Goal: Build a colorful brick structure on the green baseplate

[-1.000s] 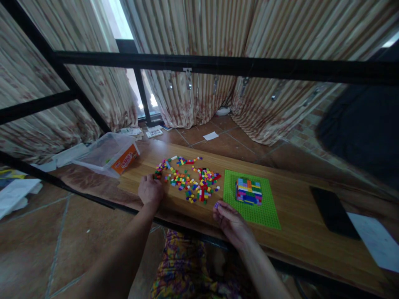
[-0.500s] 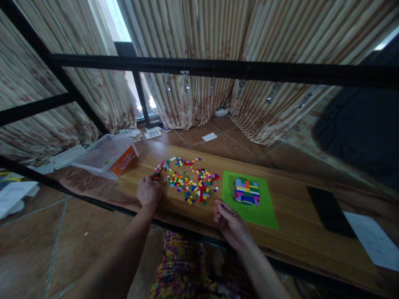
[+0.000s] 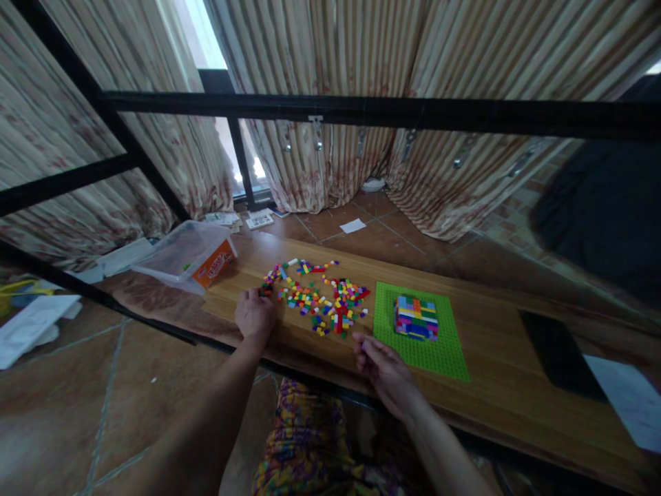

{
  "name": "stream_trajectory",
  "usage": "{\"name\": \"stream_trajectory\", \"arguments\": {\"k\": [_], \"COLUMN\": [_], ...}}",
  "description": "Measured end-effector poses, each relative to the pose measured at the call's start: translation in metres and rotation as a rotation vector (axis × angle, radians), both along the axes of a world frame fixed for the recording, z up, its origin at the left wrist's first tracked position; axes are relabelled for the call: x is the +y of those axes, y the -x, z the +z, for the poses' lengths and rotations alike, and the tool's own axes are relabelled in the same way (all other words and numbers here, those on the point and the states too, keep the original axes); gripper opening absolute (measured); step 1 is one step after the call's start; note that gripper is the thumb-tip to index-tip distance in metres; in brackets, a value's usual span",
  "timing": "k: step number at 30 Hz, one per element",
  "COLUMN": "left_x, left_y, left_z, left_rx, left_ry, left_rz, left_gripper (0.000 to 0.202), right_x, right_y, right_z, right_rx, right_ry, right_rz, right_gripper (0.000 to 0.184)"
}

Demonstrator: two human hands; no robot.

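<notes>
A scatter of small coloured bricks lies on the wooden table. To its right a green baseplate carries a multicoloured brick block. My left hand rests on the table at the left end of the scatter, fingers curled down on bricks there. My right hand sits at the near edge just left of the baseplate, fingers pinched on a small purple brick.
A clear plastic tub with an orange label lies at the table's left end. A black phone and a white sheet lie at the right. A black metal frame crosses above; curtains hang behind.
My right hand has curled tighter round the purple brick and drawn slightly toward the near edge. The left hand stays at the scatter's left end. The view shifted a little.
</notes>
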State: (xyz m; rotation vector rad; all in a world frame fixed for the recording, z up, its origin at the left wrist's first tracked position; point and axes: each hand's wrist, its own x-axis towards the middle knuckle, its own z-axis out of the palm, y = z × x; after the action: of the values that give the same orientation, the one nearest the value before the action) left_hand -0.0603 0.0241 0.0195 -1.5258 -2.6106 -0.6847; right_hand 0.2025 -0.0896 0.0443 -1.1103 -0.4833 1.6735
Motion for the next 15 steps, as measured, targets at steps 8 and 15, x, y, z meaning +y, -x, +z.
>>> {"name": "stream_trajectory", "arguments": {"k": [8,15], "left_x": [0.0002,-0.0015], "left_y": [-0.0004,-0.0024], "left_z": [0.0012,0.0046], "left_rx": [-0.022,-0.033], "left_ry": [0.004,0.008], "left_rz": [0.007,0.012], "left_gripper": [0.032,0.033], "right_x": [0.0026,0.0037], "right_y": [-0.0009,0.0025], "right_z": [0.0001,0.0008], "right_rx": [0.014,0.048], "right_ry": [-0.041,-0.012], "right_rz": [-0.003,0.017], "right_gripper": [0.036,0.035]}}
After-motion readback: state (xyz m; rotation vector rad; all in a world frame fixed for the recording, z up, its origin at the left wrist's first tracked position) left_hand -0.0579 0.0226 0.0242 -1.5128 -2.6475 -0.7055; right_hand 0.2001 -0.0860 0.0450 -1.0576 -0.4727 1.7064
